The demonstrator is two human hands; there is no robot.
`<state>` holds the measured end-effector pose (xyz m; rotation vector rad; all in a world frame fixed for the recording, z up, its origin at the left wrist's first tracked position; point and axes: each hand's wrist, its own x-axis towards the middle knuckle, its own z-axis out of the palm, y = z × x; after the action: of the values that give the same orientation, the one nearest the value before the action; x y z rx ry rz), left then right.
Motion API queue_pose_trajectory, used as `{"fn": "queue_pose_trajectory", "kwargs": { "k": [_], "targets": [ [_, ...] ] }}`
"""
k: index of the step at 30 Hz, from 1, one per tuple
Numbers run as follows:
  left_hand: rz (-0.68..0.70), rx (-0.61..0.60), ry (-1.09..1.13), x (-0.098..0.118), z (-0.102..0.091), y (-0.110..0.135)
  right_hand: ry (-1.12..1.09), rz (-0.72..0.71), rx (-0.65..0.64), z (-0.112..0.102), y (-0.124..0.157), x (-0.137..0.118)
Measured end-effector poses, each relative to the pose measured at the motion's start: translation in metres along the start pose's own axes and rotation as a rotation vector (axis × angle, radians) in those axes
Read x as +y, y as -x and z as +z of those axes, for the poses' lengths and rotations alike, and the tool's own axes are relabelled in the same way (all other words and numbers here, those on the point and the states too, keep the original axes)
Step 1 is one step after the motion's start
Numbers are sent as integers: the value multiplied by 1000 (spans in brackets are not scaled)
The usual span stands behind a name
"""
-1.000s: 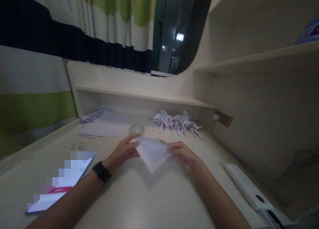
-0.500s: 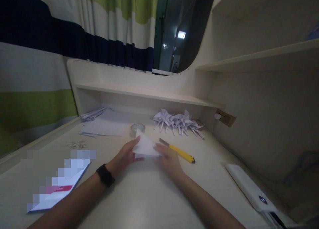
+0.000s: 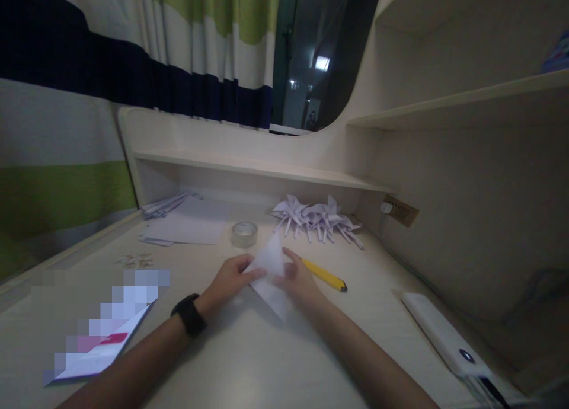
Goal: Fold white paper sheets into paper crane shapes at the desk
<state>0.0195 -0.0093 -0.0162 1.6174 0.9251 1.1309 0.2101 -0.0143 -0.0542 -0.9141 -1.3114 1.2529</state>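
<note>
A folded white paper sheet (image 3: 270, 272) stands between my two hands over the pale desk (image 3: 249, 361). My left hand (image 3: 229, 281), with a black watch on the wrist, pinches its left edge. On its right side, my right hand (image 3: 299, 281) has fingers closed on the paper. One corner points up, another points down toward me. Just behind my right hand lies a yellow utility knife (image 3: 324, 274). A roll of clear tape (image 3: 244, 234) sits beyond the paper.
Several folded paper pinwheels (image 3: 317, 218) lie at the back under the low shelf (image 3: 249, 167). Loose white sheets (image 3: 186, 226) lie back left. A tablet (image 3: 102, 332) rests front left, a white power bank (image 3: 448, 338) front right. A wall socket (image 3: 400, 210) is at right.
The paper was turned over and refolded between my hands; its free corner now points up and down. My right hand shifted left, uncovering the yellow knife.
</note>
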Motion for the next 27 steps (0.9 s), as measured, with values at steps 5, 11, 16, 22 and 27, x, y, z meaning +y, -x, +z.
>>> {"fn": "queue_pose_trajectory", "kwargs": {
  "k": [5, 11, 16, 22, 27],
  "targets": [
    [102, -13, -22, -2, 10, 3, -84, 31, -11, 11, 7, -6],
    [-31, 54, 105, 2, 13, 7, -175, 93, 52, 8, 9, -13],
    [-81, 175, 101, 5, 11, 6, -190, 138, 71, 8, 10, -14],
    [-22, 224, 127, 5, 8, 5, -146, 140, 8, 3, 5, -8],
    [-32, 274, 150, 10, 9, 5, -109, 221, -60, 1, 9, -6]
  ]
}}
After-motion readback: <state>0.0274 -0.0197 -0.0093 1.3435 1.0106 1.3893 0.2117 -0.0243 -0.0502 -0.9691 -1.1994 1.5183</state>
